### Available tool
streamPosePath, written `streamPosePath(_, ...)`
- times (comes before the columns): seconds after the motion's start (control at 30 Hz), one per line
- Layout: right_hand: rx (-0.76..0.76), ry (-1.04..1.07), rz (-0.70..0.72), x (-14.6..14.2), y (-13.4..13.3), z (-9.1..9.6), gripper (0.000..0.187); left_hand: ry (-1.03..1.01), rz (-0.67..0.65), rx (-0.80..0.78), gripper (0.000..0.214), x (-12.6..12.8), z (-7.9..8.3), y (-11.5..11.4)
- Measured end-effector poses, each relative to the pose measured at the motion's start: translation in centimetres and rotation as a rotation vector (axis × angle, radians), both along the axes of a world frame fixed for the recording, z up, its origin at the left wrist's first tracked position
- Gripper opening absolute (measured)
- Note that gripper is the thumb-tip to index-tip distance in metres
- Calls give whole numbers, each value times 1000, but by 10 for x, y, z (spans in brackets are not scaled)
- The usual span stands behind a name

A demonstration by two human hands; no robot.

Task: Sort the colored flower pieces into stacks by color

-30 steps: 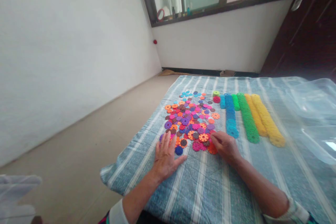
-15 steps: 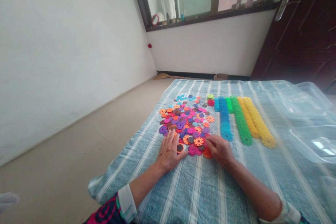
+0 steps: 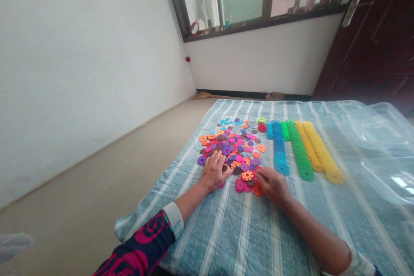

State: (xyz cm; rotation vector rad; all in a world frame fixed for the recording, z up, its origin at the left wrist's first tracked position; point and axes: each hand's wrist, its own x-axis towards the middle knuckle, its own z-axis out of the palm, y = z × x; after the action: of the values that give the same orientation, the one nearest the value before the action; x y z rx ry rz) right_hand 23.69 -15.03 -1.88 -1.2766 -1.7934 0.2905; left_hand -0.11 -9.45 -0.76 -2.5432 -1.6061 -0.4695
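Note:
A loose pile of notched, flower-shaped plastic discs (image 3: pixel 227 149) in purple, orange, pink, brown and blue lies on the striped cloth. My left hand (image 3: pixel 212 173) rests palm down on the pile's near left side, its fingers stretched out and its thumb pointing right. At the near right edge of the pile is my right hand (image 3: pixel 274 186), with thumb and fingers pinched together. Whatever is between those fingertips is hidden. Red-orange discs (image 3: pixel 258 189) lie right beside them, and an orange disc (image 3: pixel 247 175) lies just left.
Right of the pile, overlapping discs form a blue row (image 3: pixel 278 148), a green row (image 3: pixel 300 151) and yellow rows (image 3: pixel 323 153). Small lime (image 3: pixel 261 120) and red (image 3: pixel 262 128) stacks stand at the back. Clear plastic containers (image 3: pixel 384 172) sit at the far right.
My left hand has slid forward and a little right over the discs. My right hand keeps its pinch in nearly the same place. The whole view has shifted slightly.

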Motion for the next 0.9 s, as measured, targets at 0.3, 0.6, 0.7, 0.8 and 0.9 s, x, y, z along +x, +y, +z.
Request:
streamPosePath(0.3, -18, 181, -55, 0, 1, -2, 23, -43, -214, 101, 44, 39, 14, -37)
streamPosePath(0.6, -2, 273, -190, 2, 1, 0, 24, -13, -496, -21, 64, 92, 9, -64)
streamPosePath(0.7, 24, 228, -174, 1, 0, 1, 24, -20, -490, 4, 54, 97, 3, -62)
streamPosePath(0.8, 38, 191, -148, 0, 0, 0, 22, -7, -484, 41, 40, 96, 2, -58)
streamPosePath(0.9, 34, 177, -128, 0, 0, -1, 22, 22, -439, 74, 33, 91, 4, -50)
